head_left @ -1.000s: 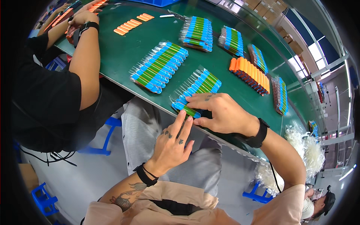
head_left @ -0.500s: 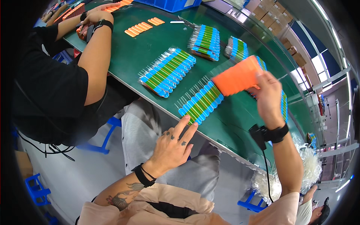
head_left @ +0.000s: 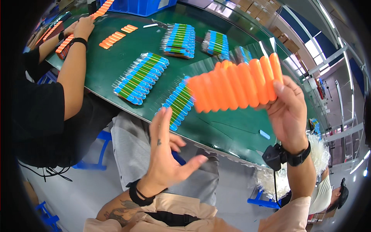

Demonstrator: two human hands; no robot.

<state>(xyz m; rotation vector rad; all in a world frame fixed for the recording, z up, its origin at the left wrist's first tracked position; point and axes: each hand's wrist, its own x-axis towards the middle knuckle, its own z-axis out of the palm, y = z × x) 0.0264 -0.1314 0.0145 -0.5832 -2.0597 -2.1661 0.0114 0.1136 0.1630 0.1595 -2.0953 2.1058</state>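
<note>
My right hand [head_left: 290,110] grips one end of a joined row of orange round-ended strips [head_left: 232,87] in clear wrapping. The row is raised above the table, slightly blurred, its clear ends pointing away from me. My left hand [head_left: 160,154] has its fingers spread and holds nothing. Its fingertips are in front of a row of blue-and-green strips [head_left: 179,104] lying at the table's near edge; whether they touch it I cannot tell. The orange row covers part of that blue-and-green row. Farther left lies a layered stack of similar strips [head_left: 142,79].
More blue-and-green stacks [head_left: 178,40] sit toward the back. Small orange pieces [head_left: 112,40] lie at the far left, below a blue bin [head_left: 135,7]. A light-blue piece [head_left: 264,134] rests near the right edge. A co-worker's arm [head_left: 73,77] reaches over the table on the left.
My right hand has turned the orange row and brought it nearer, showing its strips. My left hand has lifted and spread its fingers. The view has shifted right, so the table appears farther left.
</note>
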